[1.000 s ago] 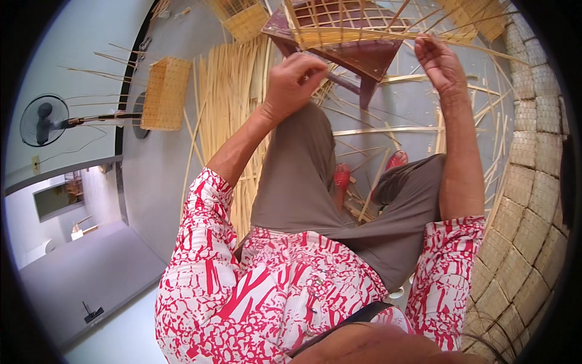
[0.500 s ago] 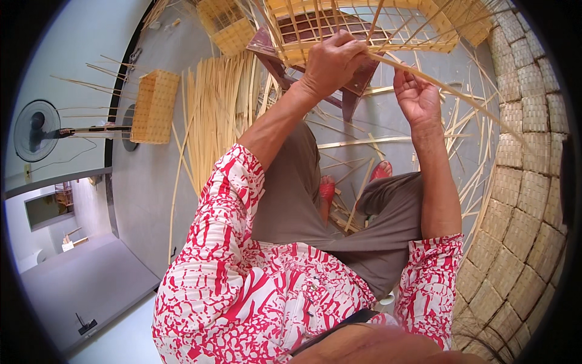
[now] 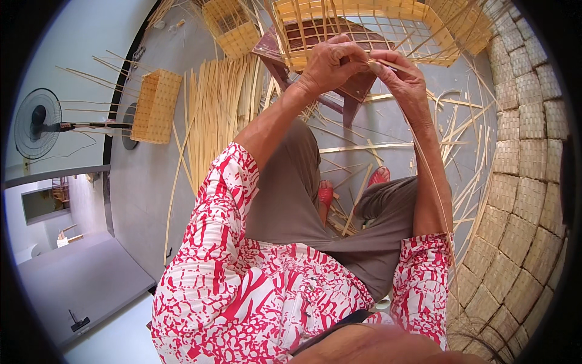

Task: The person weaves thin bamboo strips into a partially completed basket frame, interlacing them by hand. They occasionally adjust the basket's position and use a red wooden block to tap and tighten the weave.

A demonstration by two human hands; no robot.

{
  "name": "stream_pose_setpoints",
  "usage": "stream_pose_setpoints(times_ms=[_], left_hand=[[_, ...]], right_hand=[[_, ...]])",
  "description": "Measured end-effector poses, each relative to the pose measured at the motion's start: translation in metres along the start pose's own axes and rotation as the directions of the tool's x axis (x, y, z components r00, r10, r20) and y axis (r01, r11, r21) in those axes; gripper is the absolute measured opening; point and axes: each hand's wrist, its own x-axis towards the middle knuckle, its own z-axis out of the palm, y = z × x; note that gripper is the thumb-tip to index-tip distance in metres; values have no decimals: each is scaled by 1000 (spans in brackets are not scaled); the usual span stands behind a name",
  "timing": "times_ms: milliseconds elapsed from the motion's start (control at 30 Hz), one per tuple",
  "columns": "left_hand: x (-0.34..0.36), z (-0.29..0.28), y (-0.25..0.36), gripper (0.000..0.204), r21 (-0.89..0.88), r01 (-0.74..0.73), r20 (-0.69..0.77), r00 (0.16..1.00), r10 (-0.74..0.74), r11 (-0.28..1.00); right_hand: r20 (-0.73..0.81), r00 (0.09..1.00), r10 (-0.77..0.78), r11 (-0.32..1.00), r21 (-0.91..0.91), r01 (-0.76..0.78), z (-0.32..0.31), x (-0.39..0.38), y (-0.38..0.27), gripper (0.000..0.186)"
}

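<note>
Over the near side of an open-weave bamboo basket [image 3: 441, 37], my two hands meet. My left hand [image 3: 333, 65] is closed, thumb and fingers pinching a bamboo strip by the basket's edge. Close beside it, my right hand [image 3: 403, 79] is closed on the same strip, its fingertips nearly touching the left ones. A thin length of bamboo strip [image 3: 431, 177] trails down past my right forearm. The basket sits on a dark red wooden stool [image 3: 359, 86], with loose strip ends standing up from it. My fingers partly hide the pinched part.
Many flat bamboo strips [image 3: 215, 103] lie on the floor to the left, with scattered strips [image 3: 467, 136] to the right. A small woven basket [image 3: 156, 106] and a fan [image 3: 38, 124] stand at left, another basket [image 3: 237, 37] beyond. Stacked woven pieces [image 3: 518, 194] line the right.
My right hand has moved left and up to meet my left hand and has closed on the strip. The strip that stretched out to the right now hangs down past my right forearm.
</note>
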Motion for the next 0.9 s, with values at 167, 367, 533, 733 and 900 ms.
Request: stream_pose_setpoints(times_ms=[167, 367, 533, 733, 900], left_hand=[[0, 8, -8, 15, -33, 21, -2, 1000, -21, 999], [4, 19, -8, 14, -29, 136, -97, 986, -138, 990], [12, 38, 1, 8, 199, 140, -241, 966, -91, 970], [1, 41, 11, 12, 491, 120, -148, 988, -53, 863], [-7, 26, 2, 13, 586, 73, -66, 997, -43, 807]], right_hand=[[-189, 977, 101, 989, 123, -78, 10, -5, 1, 22], [-160, 872, 462, 482, 871, -96, 6, -5, 10, 27], [-285, 751, 596, 354, 933, 74, 28, -5, 0, 24], [-315, 883, 348, 690, 724, -14, 53, -8, -10, 23], [-324, 918, 228, 897, 436, -69, 48, -12, 7, 34]])
